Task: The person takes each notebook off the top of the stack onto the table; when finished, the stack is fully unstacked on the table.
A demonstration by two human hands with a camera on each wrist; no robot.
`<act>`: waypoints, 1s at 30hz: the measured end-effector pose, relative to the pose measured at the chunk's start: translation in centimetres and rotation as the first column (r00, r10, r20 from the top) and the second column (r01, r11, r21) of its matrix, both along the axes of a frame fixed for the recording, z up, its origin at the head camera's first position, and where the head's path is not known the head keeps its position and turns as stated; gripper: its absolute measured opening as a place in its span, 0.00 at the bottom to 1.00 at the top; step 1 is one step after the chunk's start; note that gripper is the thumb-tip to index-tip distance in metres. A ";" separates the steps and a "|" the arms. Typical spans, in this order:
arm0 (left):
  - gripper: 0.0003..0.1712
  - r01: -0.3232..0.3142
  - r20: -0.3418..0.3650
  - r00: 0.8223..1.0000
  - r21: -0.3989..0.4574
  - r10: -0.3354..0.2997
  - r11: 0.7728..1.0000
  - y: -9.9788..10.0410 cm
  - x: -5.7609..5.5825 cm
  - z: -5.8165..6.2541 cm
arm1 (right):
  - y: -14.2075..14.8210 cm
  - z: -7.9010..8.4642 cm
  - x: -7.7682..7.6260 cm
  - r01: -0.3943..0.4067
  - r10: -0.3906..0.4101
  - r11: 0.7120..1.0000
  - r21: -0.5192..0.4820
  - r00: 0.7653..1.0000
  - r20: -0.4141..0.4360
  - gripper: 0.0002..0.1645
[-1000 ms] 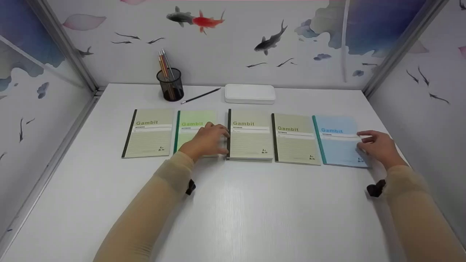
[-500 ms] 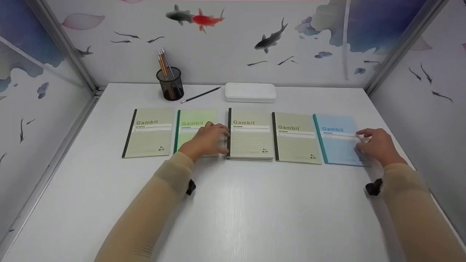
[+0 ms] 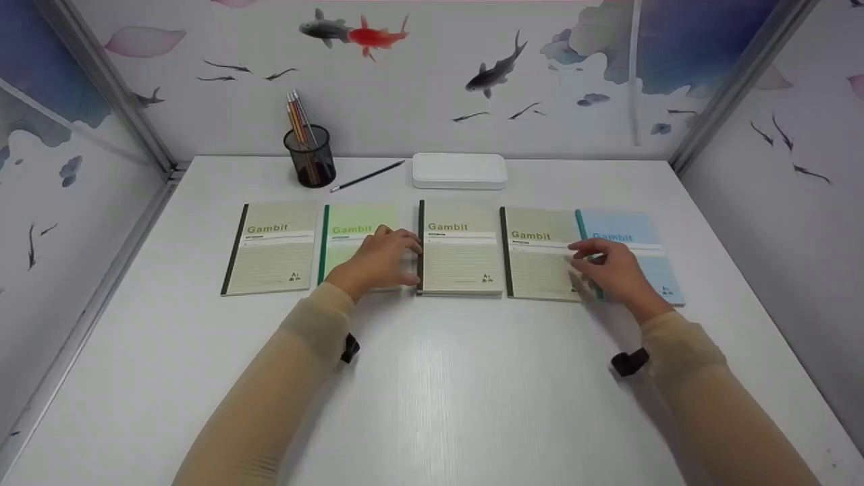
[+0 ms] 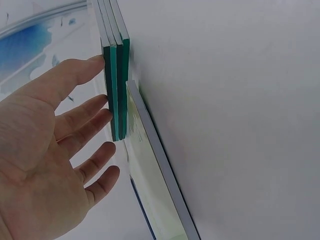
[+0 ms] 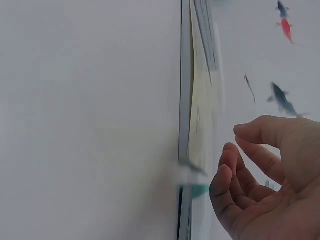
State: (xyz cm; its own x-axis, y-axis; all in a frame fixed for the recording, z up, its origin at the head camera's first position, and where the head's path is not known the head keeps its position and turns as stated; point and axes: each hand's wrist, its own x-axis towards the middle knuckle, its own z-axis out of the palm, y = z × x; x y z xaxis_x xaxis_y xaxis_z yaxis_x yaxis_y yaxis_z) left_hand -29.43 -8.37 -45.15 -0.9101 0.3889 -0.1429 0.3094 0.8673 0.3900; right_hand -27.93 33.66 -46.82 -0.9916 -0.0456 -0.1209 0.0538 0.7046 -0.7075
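Note:
My left hand lies over the light green notebook, fingers spread. In the left wrist view, its thumb and fingertips touch the black and green spines of a notebook stack, the middle pile of the row in the head view. My right hand hovers above the right-hand tan notebook and the spine side of the blue notebook. Bent fingers and thumb of this hand have nothing between them in the right wrist view. Part of the blue spine is hidden by it.
Another tan notebook lies at the row's left end. Behind the row stand a black mesh pencil cup with several pencils, a loose dark pencil and a white case. Patterned walls border the white table.
My right hand has moved left from the blue notebook's right edge to between the tan and blue notebooks. The left hand stays at the stack. The view has shifted slightly.

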 end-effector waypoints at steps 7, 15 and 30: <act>0.33 -0.009 0.003 1.000 0.013 0.009 1.000 0.1 0.0 -0.2 | -4.9 0.1 -0.6 -0.029 0.035 0.995 -0.098 0.997 0.062 0.20; 0.32 -0.002 0.014 1.000 0.009 0.002 1.000 -0.1 0.0 -0.1 | -9.2 -0.2 -2.2 -0.074 0.083 0.987 -0.144 0.995 0.058 0.19; 0.31 0.047 0.001 0.999 -0.028 -0.047 0.999 -0.2 -0.4 0.3 | -12.7 0.0 -4.6 -0.013 0.039 0.982 -0.187 0.990 0.135 0.33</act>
State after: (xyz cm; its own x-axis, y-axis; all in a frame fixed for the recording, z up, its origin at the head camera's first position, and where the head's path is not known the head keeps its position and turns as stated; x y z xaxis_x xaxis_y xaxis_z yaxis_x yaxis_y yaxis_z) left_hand -29.79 -8.58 -44.89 -0.8910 0.4270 -0.1543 0.3499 0.8623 0.3661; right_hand -32.57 20.93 -46.83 -0.9642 -0.1056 -0.2433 0.1432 0.5648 -0.8127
